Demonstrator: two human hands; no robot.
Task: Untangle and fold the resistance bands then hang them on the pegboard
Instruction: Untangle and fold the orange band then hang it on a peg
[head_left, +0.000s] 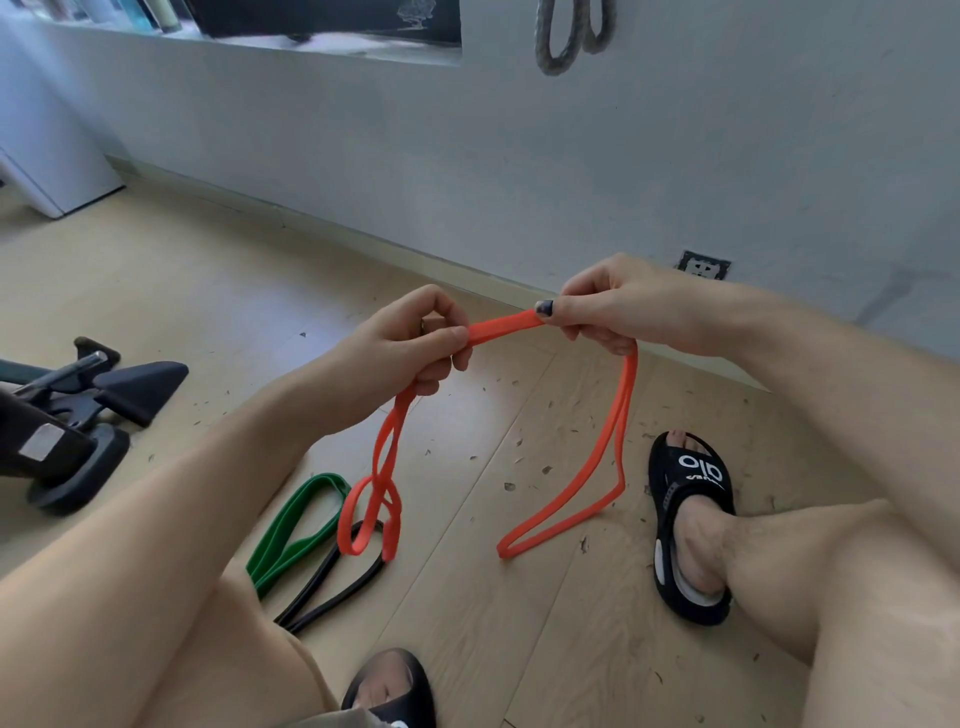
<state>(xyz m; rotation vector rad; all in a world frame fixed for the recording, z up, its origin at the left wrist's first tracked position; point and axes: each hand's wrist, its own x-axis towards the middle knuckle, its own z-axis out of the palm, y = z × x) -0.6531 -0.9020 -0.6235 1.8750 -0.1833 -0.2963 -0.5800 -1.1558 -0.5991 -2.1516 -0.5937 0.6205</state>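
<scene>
An orange resistance band stretches between both hands above the wooden floor. My left hand grips one part of it, and a twisted loop hangs down from that hand to the floor. My right hand pinches the other part, with a long doubled loop dropping from it to the floor. A green band lies folded on the floor below my left forearm. A black band lies next to it, partly under the orange loop. A grey band hangs on the wall at the top.
Black exercise equipment stands on the floor at the left. My feet in black slippers are at the right and bottom centre. A wall socket sits low on the grey wall. Small debris is scattered over the floor.
</scene>
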